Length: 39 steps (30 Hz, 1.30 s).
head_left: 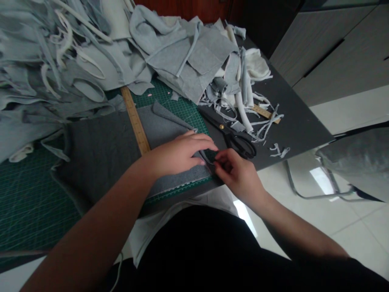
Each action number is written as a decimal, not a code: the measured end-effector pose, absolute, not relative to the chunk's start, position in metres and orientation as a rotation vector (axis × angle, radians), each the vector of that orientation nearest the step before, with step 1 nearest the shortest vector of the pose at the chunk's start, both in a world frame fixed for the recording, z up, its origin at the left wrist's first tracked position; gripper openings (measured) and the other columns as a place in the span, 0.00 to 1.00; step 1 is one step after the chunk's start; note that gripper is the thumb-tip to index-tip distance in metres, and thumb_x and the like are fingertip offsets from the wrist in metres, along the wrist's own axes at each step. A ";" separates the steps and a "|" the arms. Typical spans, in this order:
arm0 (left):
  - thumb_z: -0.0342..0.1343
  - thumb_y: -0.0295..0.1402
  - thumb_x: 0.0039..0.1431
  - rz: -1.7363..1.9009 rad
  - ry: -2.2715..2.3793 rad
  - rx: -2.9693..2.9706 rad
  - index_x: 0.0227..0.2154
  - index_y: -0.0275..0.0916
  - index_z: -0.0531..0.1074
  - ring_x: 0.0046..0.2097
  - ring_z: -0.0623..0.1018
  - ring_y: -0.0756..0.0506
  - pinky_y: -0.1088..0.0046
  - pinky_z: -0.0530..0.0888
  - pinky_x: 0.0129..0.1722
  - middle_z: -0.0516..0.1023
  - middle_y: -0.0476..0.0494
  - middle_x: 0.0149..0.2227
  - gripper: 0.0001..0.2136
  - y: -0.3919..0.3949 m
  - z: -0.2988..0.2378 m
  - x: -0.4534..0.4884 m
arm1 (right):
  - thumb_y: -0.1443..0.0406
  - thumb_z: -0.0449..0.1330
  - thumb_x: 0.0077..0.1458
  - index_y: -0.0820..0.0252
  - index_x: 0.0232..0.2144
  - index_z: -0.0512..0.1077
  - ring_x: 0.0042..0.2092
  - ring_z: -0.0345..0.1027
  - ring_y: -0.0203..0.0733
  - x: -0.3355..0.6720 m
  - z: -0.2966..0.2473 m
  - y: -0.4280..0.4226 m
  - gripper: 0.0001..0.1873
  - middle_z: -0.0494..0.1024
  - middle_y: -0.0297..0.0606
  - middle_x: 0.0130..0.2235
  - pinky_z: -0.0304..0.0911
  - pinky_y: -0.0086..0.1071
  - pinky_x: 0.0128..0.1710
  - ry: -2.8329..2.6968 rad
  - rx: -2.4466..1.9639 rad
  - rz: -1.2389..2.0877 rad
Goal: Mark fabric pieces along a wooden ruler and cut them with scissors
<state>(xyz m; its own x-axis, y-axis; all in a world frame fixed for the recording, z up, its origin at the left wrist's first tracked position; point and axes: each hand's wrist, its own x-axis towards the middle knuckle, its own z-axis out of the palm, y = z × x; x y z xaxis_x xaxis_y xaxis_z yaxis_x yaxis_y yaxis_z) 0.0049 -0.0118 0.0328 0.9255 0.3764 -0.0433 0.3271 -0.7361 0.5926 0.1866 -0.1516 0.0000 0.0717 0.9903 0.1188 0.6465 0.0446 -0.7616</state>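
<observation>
A piece of grey fabric [100, 158] lies on the green cutting mat [33, 198], with a folded flap along its far right side. My left hand [178, 155] rests on this fabric near its right end, fingers extended and lying flat. Beside it, my right hand [240, 174] is closed in a pinch at the fabric's right edge; the exact bit between the fingertips is partly hidden. A wooden ruler [133, 119] crosses the fabric to the left of my left hand. Black-handled scissors [226, 134] lie just beyond my right hand.
Grey and white fabric pieces [194, 52] are heaped across the far side of the dark table [304, 129]. Thin offcuts [279, 151] and another wooden ruler [266, 112] lie at the right. Past the table's right edge are a chair [355, 162] and cabinets [334, 61].
</observation>
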 end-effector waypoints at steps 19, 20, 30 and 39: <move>0.62 0.34 0.62 -0.071 0.480 2.488 0.31 0.45 0.81 0.52 0.72 0.40 0.61 0.58 0.51 0.81 0.50 0.39 0.05 -0.005 0.024 0.034 | 0.62 0.60 0.64 0.55 0.43 0.70 0.29 0.70 0.39 0.198 0.008 -0.167 0.05 0.77 0.34 0.33 0.65 0.32 0.30 -1.648 -1.712 0.391; 0.62 0.34 0.63 -0.051 0.483 2.475 0.32 0.45 0.82 0.52 0.72 0.40 0.61 0.58 0.51 0.82 0.50 0.39 0.05 -0.005 0.023 0.034 | 0.62 0.60 0.65 0.55 0.44 0.70 0.33 0.71 0.42 0.206 0.011 -0.170 0.07 0.78 0.37 0.35 0.67 0.34 0.34 -1.666 -1.757 0.284; 0.60 0.37 0.65 0.077 0.520 2.467 0.33 0.47 0.83 0.51 0.71 0.41 0.60 0.56 0.51 0.83 0.51 0.39 0.08 -0.010 0.017 0.036 | 0.58 0.58 0.67 0.62 0.49 0.76 0.42 0.73 0.53 0.255 0.004 -0.177 0.16 0.78 0.49 0.44 0.70 0.46 0.45 -1.853 -2.020 0.052; 0.61 0.36 0.65 0.106 0.525 2.442 0.34 0.46 0.83 0.49 0.72 0.42 0.61 0.56 0.52 0.83 0.51 0.37 0.07 -0.009 0.017 0.034 | 0.59 0.63 0.61 0.63 0.42 0.79 0.43 0.75 0.56 0.248 0.016 -0.124 0.13 0.83 0.50 0.41 0.69 0.45 0.44 -2.144 -2.066 -0.051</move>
